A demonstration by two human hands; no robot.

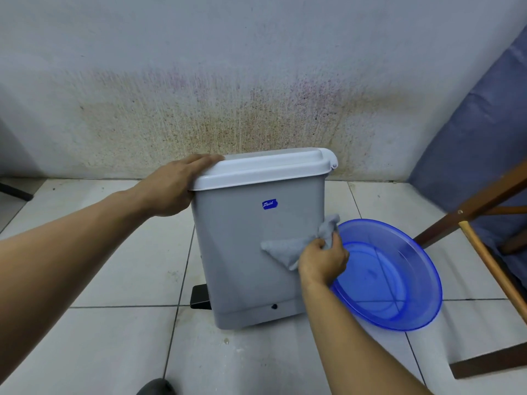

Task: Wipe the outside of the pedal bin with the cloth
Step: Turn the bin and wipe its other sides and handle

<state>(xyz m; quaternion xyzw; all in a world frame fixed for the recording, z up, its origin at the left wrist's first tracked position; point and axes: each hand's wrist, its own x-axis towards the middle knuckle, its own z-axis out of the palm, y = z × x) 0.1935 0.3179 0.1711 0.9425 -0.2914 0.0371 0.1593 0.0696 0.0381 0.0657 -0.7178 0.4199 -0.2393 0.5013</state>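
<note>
A grey pedal bin (242,252) with a white lid (265,169) stands on the tiled floor in front of a stained wall. Its black pedal (199,299) sticks out at the lower left. A small blue sticker (269,204) sits on the side facing me. My left hand (176,186) rests on the lid's left end, fingers laid over its top edge. My right hand (323,260) grips a bunched grey cloth (288,248) and holds it against the bin's facing side near the right edge.
A blue plastic basin (399,280) sits on the floor just right of the bin, close behind my right hand. A wooden frame (484,252) with a blue-grey cushion (470,138) leans at the right. A dark object (156,387) shows at the bottom edge.
</note>
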